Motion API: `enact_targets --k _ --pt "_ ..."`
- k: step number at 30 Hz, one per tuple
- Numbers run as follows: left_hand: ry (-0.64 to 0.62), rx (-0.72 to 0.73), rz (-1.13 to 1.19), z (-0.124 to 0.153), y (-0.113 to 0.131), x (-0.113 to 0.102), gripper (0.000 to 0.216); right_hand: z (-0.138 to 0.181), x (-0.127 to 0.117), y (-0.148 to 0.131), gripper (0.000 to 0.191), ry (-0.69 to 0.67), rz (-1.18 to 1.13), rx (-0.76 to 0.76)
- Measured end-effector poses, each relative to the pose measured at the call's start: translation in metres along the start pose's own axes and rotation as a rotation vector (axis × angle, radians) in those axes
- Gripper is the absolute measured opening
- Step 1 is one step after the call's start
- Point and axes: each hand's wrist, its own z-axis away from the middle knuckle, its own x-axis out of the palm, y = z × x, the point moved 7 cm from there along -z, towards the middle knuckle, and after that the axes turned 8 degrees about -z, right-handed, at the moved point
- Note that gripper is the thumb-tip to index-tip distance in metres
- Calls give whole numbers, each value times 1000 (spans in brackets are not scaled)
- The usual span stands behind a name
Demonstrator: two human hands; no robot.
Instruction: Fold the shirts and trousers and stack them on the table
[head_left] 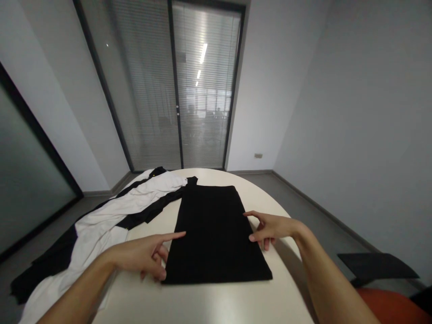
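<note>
A black garment (216,234), shaped like a skirt, lies flat on the white table (168,301), its wider end towards me. My left hand (151,254) is at its left edge: the index finger stretches onto the cloth, the thumb is by the near left corner, and the other fingers are curled. Along the right edge, my right hand (268,229) touches the cloth with its index finger and thumb spread apart. Both hands are open, with no cloth gripped between the fingers that I can see.
White clothing (135,202) and black clothing (54,256) lie heaped along the table's left side, some hanging over the edge. A chair with a red seat (391,306) and black backrest (378,265) stands at the right. Glass panels with blinds (148,90) are behind the table.
</note>
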Motion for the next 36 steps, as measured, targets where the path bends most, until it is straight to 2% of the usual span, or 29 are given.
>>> enact_targets --k 3,7,10,12,14,18,22,24,26,30,32,33,35,36 --pt "-25 20 -80 -1 4 4 96 10 15 -5 130 -137 5 7" --pt "-6 47 -158 0 11 3 53 18 37 -12 124 -232 9 -30" --pt "80 102 -100 4 18 -4 38 21 48 -6 122 -256 11 -9" --pt "111 124 -53 6 21 -6 36 22 51 3 122 -266 19 10" --pt "89 118 -23 4 19 -3 38 22 52 12 117 -278 16 -5" --pt "6 94 6 0 12 5 41 23 45 21 88 -279 -58 -102" --pt "44 96 38 -1 6 2 38 24 32 20 59 -238 -221 -220" --pt "58 83 69 -1 3 0 41 22 30 20 51 -230 -227 -263" --pt "19 38 58 -2 -1 4 44 19 34 22 48 -273 -174 -242" --pt "-63 -62 -63 0 -4 14 47 14 44 32 52 -351 -92 -102" --pt "-14 -48 -124 0 4 12 43 13 44 33 54 -342 -82 -66" --pt "49 -24 -163 0 10 8 39 12 43 32 54 -322 -73 -79" --pt "279 55 -251 0 25 -5 37 9 35 22 46 -207 -67 -197" --pt "429 112 -298 1 33 -12 38 8 27 14 41 -96 -77 -301"
